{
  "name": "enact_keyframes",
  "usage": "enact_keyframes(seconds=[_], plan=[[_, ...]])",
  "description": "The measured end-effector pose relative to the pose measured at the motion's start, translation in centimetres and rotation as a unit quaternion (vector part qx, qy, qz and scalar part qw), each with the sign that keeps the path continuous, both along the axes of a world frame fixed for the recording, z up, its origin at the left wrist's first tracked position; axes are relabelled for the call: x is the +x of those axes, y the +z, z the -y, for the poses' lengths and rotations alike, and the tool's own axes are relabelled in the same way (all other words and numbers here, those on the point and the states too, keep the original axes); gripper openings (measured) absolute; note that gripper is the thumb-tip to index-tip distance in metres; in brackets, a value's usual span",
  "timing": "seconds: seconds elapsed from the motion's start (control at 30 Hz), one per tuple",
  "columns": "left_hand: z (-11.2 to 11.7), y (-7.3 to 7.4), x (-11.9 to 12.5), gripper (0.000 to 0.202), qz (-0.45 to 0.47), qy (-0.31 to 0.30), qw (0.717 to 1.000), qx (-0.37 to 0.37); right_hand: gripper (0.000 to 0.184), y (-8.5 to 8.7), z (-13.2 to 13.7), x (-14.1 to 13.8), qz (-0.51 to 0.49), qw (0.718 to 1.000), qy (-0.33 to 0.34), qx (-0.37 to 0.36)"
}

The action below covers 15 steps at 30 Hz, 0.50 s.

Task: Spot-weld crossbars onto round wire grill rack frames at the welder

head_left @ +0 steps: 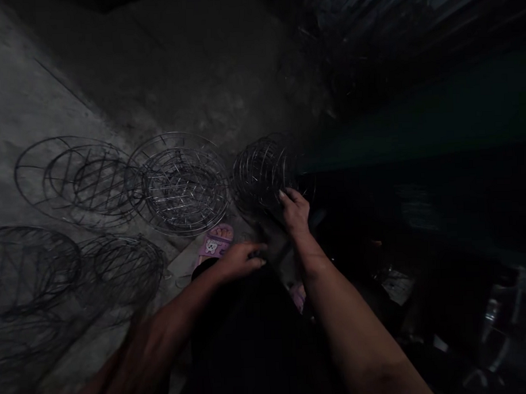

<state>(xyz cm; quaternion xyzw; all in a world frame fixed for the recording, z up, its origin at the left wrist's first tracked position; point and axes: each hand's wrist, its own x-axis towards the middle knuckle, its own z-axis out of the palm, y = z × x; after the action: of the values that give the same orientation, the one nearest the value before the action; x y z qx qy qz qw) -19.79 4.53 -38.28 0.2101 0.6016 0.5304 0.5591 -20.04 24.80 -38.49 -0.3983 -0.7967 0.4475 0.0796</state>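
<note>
My right hand is closed at the near edge of a wire basket frame, its thumb and fingers pinched on the rim. That frame leans on its side, and its right part fades into the dark. Over my lap, my left hand holds nothing, with its fingers stretched out and slightly apart. Just left of the leaning frame lies a stack of round wire baskets, their rims nested.
More wire baskets rest on the concrete floor at the left, with others nearer me. My foot in a purple slipper is beside the stack. Dark machinery-like shapes stand at the lower right.
</note>
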Motion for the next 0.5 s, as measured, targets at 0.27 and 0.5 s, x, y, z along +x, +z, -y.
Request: enact_keyframes(seconds=[0.27,0.5], plan=[[-2.0,-0.2,-1.8,0.054,-0.018,0.144,0.988,-0.048,0.037,0.8,-0.2,1.4,0.013,1.000,-0.021,0.001],[-9.6,0.5,-6.2,0.090,0.030,0.251,0.967,-0.003,0.033,1.5,0.5,3.3,0.031,0.993,0.031,0.107]])
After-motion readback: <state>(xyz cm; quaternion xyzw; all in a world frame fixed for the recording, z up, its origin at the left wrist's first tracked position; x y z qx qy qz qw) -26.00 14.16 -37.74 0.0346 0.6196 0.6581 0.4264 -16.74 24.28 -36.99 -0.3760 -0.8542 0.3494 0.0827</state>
